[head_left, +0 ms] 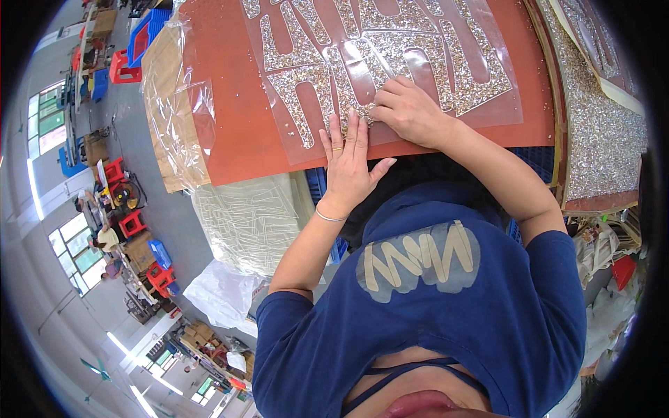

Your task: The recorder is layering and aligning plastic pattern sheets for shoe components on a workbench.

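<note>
A clear plastic sheet (516,111) lies on the red-brown tabletop (237,139), bearing shaped panels of glittering gold-and-silver stones (303,49). My left hand (348,157) rests flat at the sheet's near edge, fingers stretched out, a ring and a bangle on it. Just to its right, my right hand (411,115) bends over the near end of a stone-covered strip with its fingers curled and pinched together. Its fingertips press down at the stones; whatever they hold is hidden or too small to make out.
Clear film (185,90) hangs over the table's left end. Below it drapes a pale sheet with printed outlines (244,216). Along the right side stands a wood-edged tray (603,153) spread with loose glittering stones. Red stools (122,70) and a blue crate (146,35) stand farther left.
</note>
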`<action>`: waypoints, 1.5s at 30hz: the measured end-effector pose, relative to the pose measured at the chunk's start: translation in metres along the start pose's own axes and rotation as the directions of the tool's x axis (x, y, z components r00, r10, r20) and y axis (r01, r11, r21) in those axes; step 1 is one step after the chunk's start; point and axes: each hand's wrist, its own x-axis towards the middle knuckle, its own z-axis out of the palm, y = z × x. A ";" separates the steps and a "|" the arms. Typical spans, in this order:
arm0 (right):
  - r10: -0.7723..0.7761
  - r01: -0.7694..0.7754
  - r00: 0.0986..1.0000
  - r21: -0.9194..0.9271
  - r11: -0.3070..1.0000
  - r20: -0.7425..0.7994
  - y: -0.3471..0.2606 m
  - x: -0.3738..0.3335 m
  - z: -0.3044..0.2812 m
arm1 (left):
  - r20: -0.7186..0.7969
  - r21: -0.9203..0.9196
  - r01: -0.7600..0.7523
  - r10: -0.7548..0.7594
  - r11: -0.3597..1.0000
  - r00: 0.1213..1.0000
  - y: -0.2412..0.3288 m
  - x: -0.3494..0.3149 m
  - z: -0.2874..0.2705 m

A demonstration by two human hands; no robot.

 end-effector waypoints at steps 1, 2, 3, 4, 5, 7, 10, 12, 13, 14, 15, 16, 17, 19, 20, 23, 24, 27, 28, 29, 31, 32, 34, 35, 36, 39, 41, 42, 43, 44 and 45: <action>0.000 0.000 1.000 -0.002 1.000 0.002 0.000 0.000 0.000 | 0.006 0.016 -0.006 0.006 1.000 1.000 0.002 0.002 -0.001; 0.006 -0.007 1.000 0.014 1.000 0.014 0.000 -0.001 -0.001 | 0.005 0.014 -0.009 0.009 1.000 1.000 0.003 0.003 -0.001; 0.014 -0.015 1.000 0.030 0.999 0.025 0.000 -0.002 -0.002 | 0.016 0.025 -0.009 0.009 1.000 1.000 0.005 0.005 -0.001; 0.019 -0.020 1.000 0.025 0.999 0.025 -0.001 -0.004 -0.004 | 0.029 0.035 -0.012 0.011 0.999 1.000 0.005 0.007 -0.001; 0.032 -0.032 0.999 0.032 0.999 -0.020 -0.001 -0.008 -0.007 | 0.031 0.030 -0.021 0.020 0.999 0.999 0.005 0.010 -0.002; 0.046 -0.044 0.997 0.040 0.998 -0.062 -0.002 -0.019 -0.019 | 0.044 0.045 -0.024 0.022 0.999 0.999 0.004 0.016 -0.003; 0.235 -0.254 0.937 -0.044 0.966 -0.259 0.000 -0.049 -0.066 | 0.065 0.060 -0.080 0.076 0.995 0.995 0.004 0.026 -0.008; 0.383 -0.455 0.848 -0.135 0.880 -0.365 0.001 -0.085 -0.108 | 0.079 0.092 -0.107 0.100 0.990 0.992 -0.007 0.019 -0.013; 0.456 -0.552 0.798 -0.173 0.816 -0.394 0.002 -0.102 -0.129 | 0.092 0.129 -0.137 0.126 0.982 0.988 -0.013 0.014 -0.014; 0.526 -0.650 0.733 -0.213 0.730 -0.432 0.002 -0.119 -0.151 | 0.094 0.124 -0.144 0.133 0.982 0.987 -0.020 0.011 -0.014; 0.575 -0.717 0.680 -0.249 0.651 -0.456 0.003 -0.142 -0.167 | 0.107 0.094 -0.169 0.158 0.981 0.982 -0.025 0.008 -0.015; 0.617 -0.774 0.624 -0.275 0.570 -0.480 0.006 -0.165 -0.179 | 0.121 0.069 -0.187 0.178 0.980 0.977 -0.028 0.005 -0.016; 0.619 -0.777 0.622 -0.273 0.568 -0.480 0.007 -0.187 -0.190 | 0.111 0.032 -0.158 0.154 0.987 0.982 -0.026 0.008 -0.017; 0.726 -0.801 0.574 -0.444 0.402 -0.378 0.011 -0.222 -0.205 | 0.113 0.030 -0.140 0.136 0.990 0.984 -0.019 0.017 -0.018; 0.727 -0.802 0.573 -0.442 0.403 -0.378 0.012 -0.231 -0.206 | 0.112 0.027 -0.119 0.115 0.993 0.987 -0.016 0.021 -0.016; 0.852 -0.850 0.452 -0.418 0.321 -0.263 0.013 -0.244 -0.201 | 0.109 0.100 -0.124 0.113 0.987 0.988 -0.015 0.021 -0.011; 0.855 -0.862 0.439 -0.398 0.313 -0.278 0.013 -0.243 -0.200 | 0.110 0.097 -0.129 0.118 0.987 0.987 -0.014 0.022 -0.011; 0.867 -0.879 0.413 -0.371 0.300 -0.278 0.019 -0.241 -0.204 | 0.126 0.128 -0.149 0.132 0.981 0.983 -0.008 0.027 -0.018; 0.877 -0.883 0.402 -0.363 0.296 -0.262 0.023 -0.240 -0.206 | 0.169 0.166 -0.153 0.124 0.974 0.978 -0.003 0.030 -0.025; 0.877 -0.884 0.401 -0.364 0.294 -0.265 0.026 -0.240 -0.206 | 0.210 0.203 -0.158 0.115 0.966 0.971 0.001 0.034 -0.030; 0.842 -0.830 0.475 -0.447 0.333 -0.257 0.029 -0.238 -0.209 | 0.209 0.200 -0.150 0.107 0.968 0.972 0.007 0.037 -0.035; 0.840 -0.828 0.478 -0.451 0.334 -0.256 0.029 -0.235 -0.210 | 0.209 0.195 -0.145 0.103 0.970 0.972 0.008 0.037 -0.036; 0.657 -0.750 0.640 -0.511 0.420 -0.399 0.030 -0.213 -0.205 | 0.210 0.189 -0.141 0.100 0.972 0.973 0.006 0.033 -0.035; 0.583 -0.726 0.688 -0.417 0.547 -0.432 0.029 -0.190 -0.193 | 0.215 0.183 -0.138 0.097 0.973 0.972 0.004 0.031 -0.034; 0.513 -0.683 0.718 -0.332 0.650 -0.471 0.020 -0.156 -0.179 | 0.213 0.177 -0.139 0.099 0.974 0.972 0.001 0.030 -0.031; 0.356 -0.399 0.885 -0.097 0.912 -0.300 0.010 -0.082 -0.107 | 0.189 0.060 -0.110 0.097 0.992 0.977 -0.005 0.029 -0.025; 0.228 -0.230 0.957 0.014 0.973 -0.178 0.006 -0.046 -0.061 | 0.147 0.006 -0.098 0.096 0.995 0.985 -0.002 0.033 -0.022; 0.163 -0.159 0.978 0.042 0.986 -0.129 0.005 -0.033 -0.046 | 0.147 0.005 -0.105 0.103 0.994 0.984 0.000 0.033 -0.019; 0.159 -0.154 0.978 0.044 0.987 -0.132 0.005 -0.025 -0.033 | 0.134 0.016 -0.086 0.083 0.996 0.988 0.001 0.031 -0.016; 0.104 -0.104 0.988 0.010 0.995 -0.117 0.006 -0.019 -0.023 | 0.121 0.026 -0.069 0.065 0.997 0.990 0.003 0.029 -0.014; 0.044 -0.047 0.994 -0.021 0.999 -0.096 0.006 -0.015 -0.016 | 0.117 0.030 -0.061 0.057 0.998 0.991 0.005 0.026 -0.012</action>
